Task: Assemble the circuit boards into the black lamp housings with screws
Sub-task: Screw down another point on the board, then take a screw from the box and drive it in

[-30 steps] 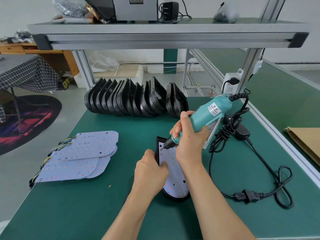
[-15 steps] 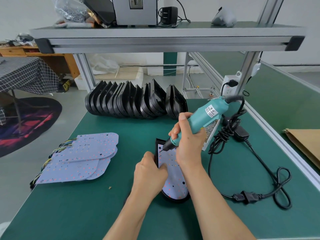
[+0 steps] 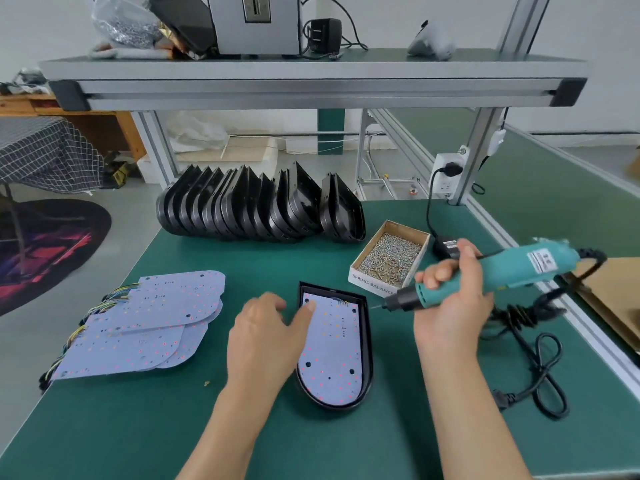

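A black lamp housing [image 3: 367, 344] lies flat on the green mat with a pale circuit board [image 3: 332, 344] seated inside it. My left hand [image 3: 266, 332] rests at the housing's left edge, thumb tip pressing the board's top left corner. My right hand [image 3: 450, 299] grips a teal electric screwdriver [image 3: 498, 271], held to the right of the housing with its bit pointing left, off the board. A cardboard box of screws [image 3: 391, 258] stands just behind the driver. Several loose circuit boards [image 3: 149, 323] are stacked at the left.
A row of several empty black housings [image 3: 256, 209] stands on edge at the back of the mat. The driver's black power cord [image 3: 540, 368] loops across the right side. An aluminium shelf frame [image 3: 311, 88] spans overhead; a socket [image 3: 446, 174] sits on its right post.
My right hand lifted the screwdriver off the board's top left corner and swung it out to the right, uncovering the screw box. My left hand stays at the housing's left edge.
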Tool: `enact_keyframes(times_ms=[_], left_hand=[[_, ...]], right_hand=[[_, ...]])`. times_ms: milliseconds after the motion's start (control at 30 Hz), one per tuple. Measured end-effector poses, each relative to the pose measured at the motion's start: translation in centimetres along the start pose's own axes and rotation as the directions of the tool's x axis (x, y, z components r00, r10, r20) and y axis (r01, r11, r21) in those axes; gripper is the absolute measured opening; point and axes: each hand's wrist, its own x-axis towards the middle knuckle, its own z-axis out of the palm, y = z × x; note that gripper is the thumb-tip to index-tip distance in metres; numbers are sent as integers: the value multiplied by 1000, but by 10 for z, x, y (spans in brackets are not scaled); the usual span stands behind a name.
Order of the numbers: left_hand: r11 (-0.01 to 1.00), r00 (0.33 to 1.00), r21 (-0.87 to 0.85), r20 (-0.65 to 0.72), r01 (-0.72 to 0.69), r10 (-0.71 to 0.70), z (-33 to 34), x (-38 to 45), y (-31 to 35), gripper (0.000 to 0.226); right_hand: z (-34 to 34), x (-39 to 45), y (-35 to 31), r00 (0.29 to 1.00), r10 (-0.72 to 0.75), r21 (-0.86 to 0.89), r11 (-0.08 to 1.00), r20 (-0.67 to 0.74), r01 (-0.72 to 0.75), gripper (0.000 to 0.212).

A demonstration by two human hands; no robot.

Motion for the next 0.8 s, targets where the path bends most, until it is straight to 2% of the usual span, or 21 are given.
enact_keyframes(times_ms=[67,100,233,333,433,533,567,600,700,800], left_hand=[[985,987,-94,-88,-142,134,-1,10,16,19],[970,976,-126,-89,-207,197,1,16,28,13],[901,894,-74,107,-428,434,32,46,74,8],[833,803,28,285,-552,523,62,69,105,12],[783,758,149,414,-603,505,87,85,129,12],[745,764,292,485,-600,426,104,93,141,18],[739,767,322,507,-592,394,109,95,142,13],[737,766,337,527,-586,368,113,97,143,8],[757,770,339,551,-558,321,122,101,143,25],[791,767,297,565,-534,305,125,103,143,20]], right_hand=[[-15,1,-1,996,25,-8,1000,-90,-26,9],[-21,1,-1,993,30,-16,999,-112,-32,9],[-29,0,1,993,21,-71,997,-116,-29,11],[-29,0,2,993,18,-103,994,-115,-30,11],[-32,-4,0,996,27,-114,993,-88,-37,12],[-36,-8,-3,997,44,-117,992,-70,-52,11],[-37,-8,-5,997,47,-118,991,-68,-55,10],[-37,-8,-6,996,49,-117,991,-68,-57,10],[-38,-9,-8,996,51,-116,991,-79,-60,12],[-38,-10,-7,995,38,-129,990,-96,-50,18]])
